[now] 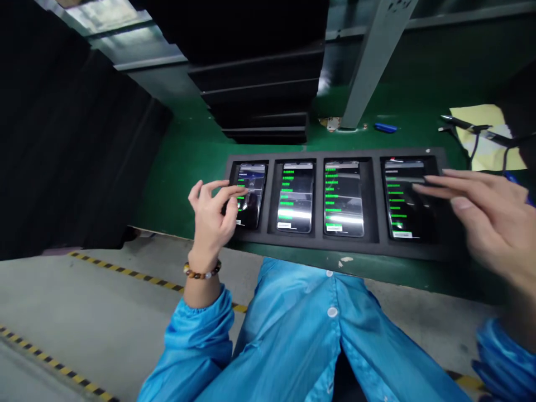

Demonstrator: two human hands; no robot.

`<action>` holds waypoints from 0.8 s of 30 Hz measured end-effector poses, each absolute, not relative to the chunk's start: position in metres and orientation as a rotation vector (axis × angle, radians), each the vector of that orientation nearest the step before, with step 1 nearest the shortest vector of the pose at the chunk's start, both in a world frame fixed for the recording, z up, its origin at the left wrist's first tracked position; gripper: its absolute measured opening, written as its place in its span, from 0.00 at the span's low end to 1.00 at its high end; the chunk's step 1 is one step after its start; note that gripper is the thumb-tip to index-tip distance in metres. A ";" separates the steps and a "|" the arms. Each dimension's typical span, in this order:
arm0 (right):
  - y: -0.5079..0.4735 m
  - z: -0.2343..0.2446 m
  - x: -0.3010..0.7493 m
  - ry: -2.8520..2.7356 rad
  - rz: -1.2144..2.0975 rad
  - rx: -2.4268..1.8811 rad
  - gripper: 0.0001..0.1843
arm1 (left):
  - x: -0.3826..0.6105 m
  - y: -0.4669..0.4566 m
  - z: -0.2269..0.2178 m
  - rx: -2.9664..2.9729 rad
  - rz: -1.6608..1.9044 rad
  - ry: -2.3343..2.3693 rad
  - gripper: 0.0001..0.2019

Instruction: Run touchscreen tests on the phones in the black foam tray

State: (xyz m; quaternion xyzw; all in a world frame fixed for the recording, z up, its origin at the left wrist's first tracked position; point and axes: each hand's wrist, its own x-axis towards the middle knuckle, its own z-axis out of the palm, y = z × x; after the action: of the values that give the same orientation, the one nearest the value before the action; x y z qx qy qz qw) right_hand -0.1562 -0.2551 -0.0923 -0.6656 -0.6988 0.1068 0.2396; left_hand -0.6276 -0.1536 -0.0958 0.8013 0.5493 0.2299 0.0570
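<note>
No text can be read. In the tray (372, 248) at mid frame, the left phone (251, 207), second phone (295, 195), third phone (343, 198) and right phone (402, 215) each show a column of short green lines on a dark screen. A pale strip runs near the top of each screen and a small white label sits at its lower left. All of it is too blurred to make out. Bright glare bands cross the lower lines on the second and third phones.
</note>
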 end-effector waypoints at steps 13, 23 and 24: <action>-0.226 -0.095 -0.184 -2.106 0.406 -1.682 0.25 | -0.594 -0.139 -0.088 2.541 0.449 1.368 0.21; -0.189 -0.106 -0.222 -2.183 0.482 -1.634 0.28 | -0.555 -0.132 -0.087 2.578 0.322 1.190 0.20; -0.186 -0.106 -0.222 -2.177 0.468 -1.647 0.28 | -0.555 -0.132 -0.088 2.577 0.327 1.190 0.20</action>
State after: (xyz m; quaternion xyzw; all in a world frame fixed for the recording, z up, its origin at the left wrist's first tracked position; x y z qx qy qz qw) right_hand -0.2216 -0.1864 -0.1058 -0.5844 -0.7725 0.1659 0.1851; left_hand -0.5554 -0.1319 -0.0876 0.8928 0.4123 0.1134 0.1418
